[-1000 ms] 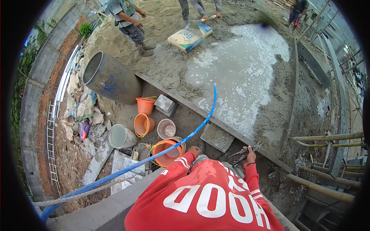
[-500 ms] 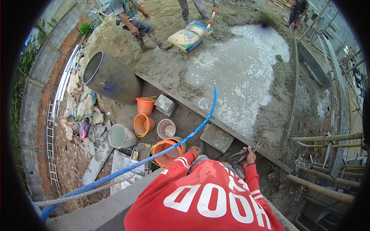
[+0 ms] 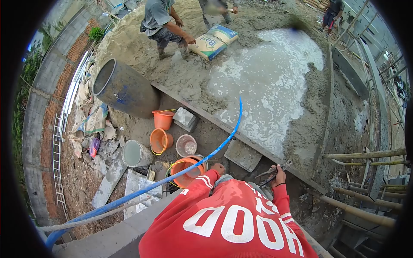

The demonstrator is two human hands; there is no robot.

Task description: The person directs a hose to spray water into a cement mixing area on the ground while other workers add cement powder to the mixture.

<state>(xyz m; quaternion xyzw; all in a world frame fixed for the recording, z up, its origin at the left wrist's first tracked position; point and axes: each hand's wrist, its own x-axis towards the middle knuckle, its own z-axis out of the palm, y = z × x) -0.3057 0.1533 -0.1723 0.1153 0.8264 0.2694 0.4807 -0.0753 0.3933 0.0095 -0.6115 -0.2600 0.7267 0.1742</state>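
My right hand (image 3: 279, 176) is closed on a pair of pliers (image 3: 286, 164), its jaws pointing up and to the right over the mortar's wooden edge board. My left hand (image 3: 219, 168) rests near my knee, right of the orange buckets; its fingers look curled, and whatever they may hold is too small to tell. A blue hose (image 3: 200, 160) runs from the lower left past my left hand, and its tip hangs over the wet grey mix (image 3: 258, 86). The large orange bucket (image 3: 187, 173) stands left of my left hand.
A cement bag (image 3: 214, 41) lies beyond the mix. One person (image 3: 165, 26) bends at its left, another (image 3: 215, 10) stands behind it, and a third is far right. A large drum (image 3: 124, 88), more buckets (image 3: 161, 139), a concrete block (image 3: 185, 118) and bamboo poles (image 3: 365, 154) surround the area.
The person at the left has stepped right and bent down, reaching a hand to the cement bag. The person behind the bag has drawn the tool back from it. My hands have hardly moved.
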